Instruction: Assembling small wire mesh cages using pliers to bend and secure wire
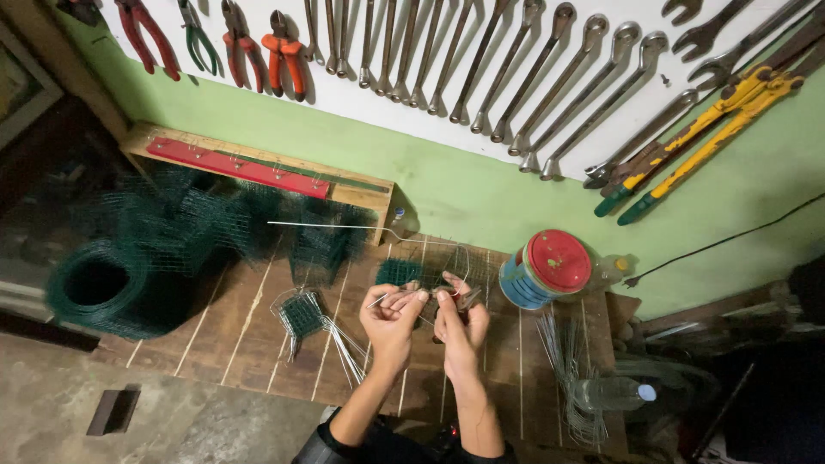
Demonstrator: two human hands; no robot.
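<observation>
Both my hands are raised together over a wooden workbench (258, 335). My left hand (391, 322) pinches a thin metal wire (378, 300) whose end sticks out to the left. My right hand (461, 326) grips a small dark tool, apparently pliers (469, 300), close to the same wire. Just beyond my fingers lies a small piece of green wire mesh (398, 272). Another bent piece of green mesh (301, 314) with loose wires rests on the bench to the left of my left hand.
A roll of green mesh (94, 288) and several folded mesh pieces (189, 223) sit at left. A blue tin with a red lid (550, 266) stands at right, near straight wires (567, 361) and a plastic bottle (614, 393). Wrenches (533, 77), pliers (258, 47) and yellow cutters (705, 142) hang on the wall.
</observation>
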